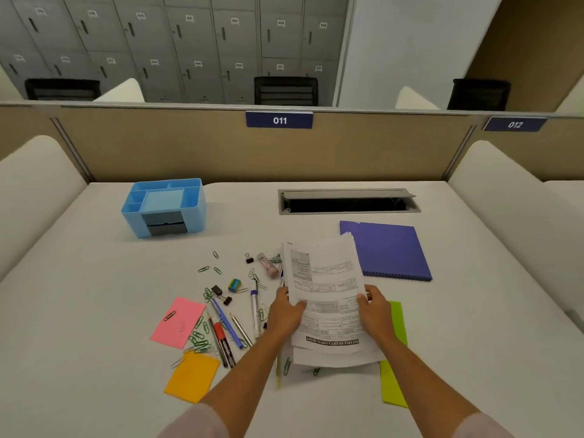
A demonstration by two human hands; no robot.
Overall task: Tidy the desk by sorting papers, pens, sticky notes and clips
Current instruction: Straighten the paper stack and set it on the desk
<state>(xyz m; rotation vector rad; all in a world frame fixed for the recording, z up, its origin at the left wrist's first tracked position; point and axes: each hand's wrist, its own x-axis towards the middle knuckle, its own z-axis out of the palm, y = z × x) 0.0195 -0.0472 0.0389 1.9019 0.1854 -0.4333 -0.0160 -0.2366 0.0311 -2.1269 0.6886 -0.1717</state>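
A stack of printed papers is held at mid-desk, my left hand gripping its left edge and my right hand its right edge. To the left lie several pens and pencils, a red marker, scattered green paper clips and black binder clips. A pink sticky pad and an orange one lie at the lower left. A green pad shows under the papers on the right.
A blue desk organizer stands at the back left. A purple spiral notebook lies at the right, behind it an open cable slot. A beige partition with the sign 011 closes off the desk's back.
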